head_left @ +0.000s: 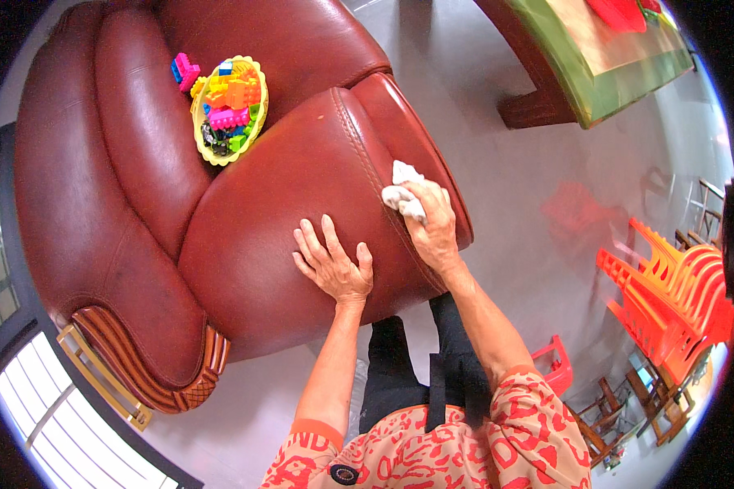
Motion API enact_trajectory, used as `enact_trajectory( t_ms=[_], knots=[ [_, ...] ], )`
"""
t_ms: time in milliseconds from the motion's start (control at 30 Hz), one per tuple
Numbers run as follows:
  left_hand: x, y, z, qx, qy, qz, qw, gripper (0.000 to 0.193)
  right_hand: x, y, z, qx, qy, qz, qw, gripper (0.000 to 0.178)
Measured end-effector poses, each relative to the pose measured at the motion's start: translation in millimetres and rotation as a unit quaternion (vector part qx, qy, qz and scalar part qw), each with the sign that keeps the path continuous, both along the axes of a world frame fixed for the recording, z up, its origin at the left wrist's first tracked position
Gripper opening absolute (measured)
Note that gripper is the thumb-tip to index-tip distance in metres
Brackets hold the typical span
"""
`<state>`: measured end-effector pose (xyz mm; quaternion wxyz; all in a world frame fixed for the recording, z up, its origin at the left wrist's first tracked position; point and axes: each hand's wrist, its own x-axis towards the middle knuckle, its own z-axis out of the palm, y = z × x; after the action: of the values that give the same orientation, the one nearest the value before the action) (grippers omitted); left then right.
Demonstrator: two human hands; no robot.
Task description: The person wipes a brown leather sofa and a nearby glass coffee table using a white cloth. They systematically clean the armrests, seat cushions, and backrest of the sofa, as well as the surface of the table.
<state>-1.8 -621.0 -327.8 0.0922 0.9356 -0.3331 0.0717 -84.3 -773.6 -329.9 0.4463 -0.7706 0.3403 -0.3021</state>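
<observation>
My left hand point(332, 262) lies flat on the seat of a dark red leather sofa point(253, 220), its fingers spread. A crumpled white cloth point(405, 194) is bunched in my right hand point(434, 228), whose fingers are closed round it. The cloth touches the sofa's front edge, by the stitched seam. Farther along the seat, against the backrest, stands a yellow scalloped basket point(199, 134) full of colourful toy building blocks point(230, 99). A few joined pink and blue blocks point(186, 72) lie beside it.
A table with a green edge point(628, 85) stands at the far right, with something red on top. Stacked orange-red plastic chairs point(677, 285), a red stool point(553, 367) and small wooden stools point(607, 411) are at the right. The sofa's carved wooden armrest point(151, 367) is at the left.
</observation>
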Motion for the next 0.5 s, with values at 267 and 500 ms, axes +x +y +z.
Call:
enact_trajectory(
  t_ms=[267,500],
  knots=[
    [-0.7,1.3,-0.6,0.003,0.012,0.008,1.0,0.066,95.4,-67.4,-22.7,-0.052,-0.026,0.045,0.997,0.037],
    [0.5,2.4,-2.8,-0.004,0.0,0.007,1.0,0.066,96.2,-76.1,-15.0,0.135,0.022,0.052,0.989,0.042]
  ],
)
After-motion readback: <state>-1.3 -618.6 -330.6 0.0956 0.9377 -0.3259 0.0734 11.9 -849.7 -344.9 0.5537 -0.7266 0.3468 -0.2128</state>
